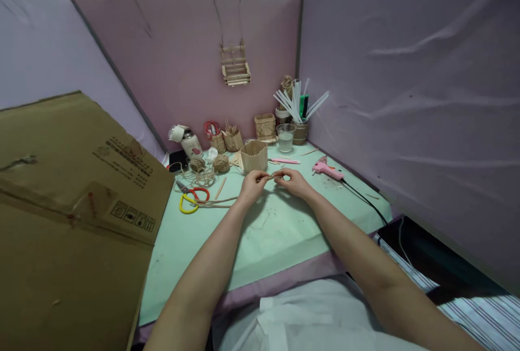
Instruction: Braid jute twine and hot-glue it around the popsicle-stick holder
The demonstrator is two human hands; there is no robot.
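Note:
Between my two hands runs a short stretch of jute twine [271, 177], pinched at both sides. My left hand [252, 186] is closed on it, thumb and fingertips together. On the other side, my right hand [294, 182] also pinches the twine, its thumb and forefinger forming a loop. Brown strands trail left from under my left wrist toward the scissors [189, 203], which have red and yellow handles. Just behind my left hand stands a pot faced with wooden sticks [254, 157]. A single craft stick [220, 188] lies to the left.
Twine balls [221, 164] and loose twine lie at the back left. A pink glue gun [328, 169] with a black cord rests at right. A cup of water [285, 138] and a holder of glue sticks [299, 131] stand behind. A large cardboard box [73, 221] borders the left.

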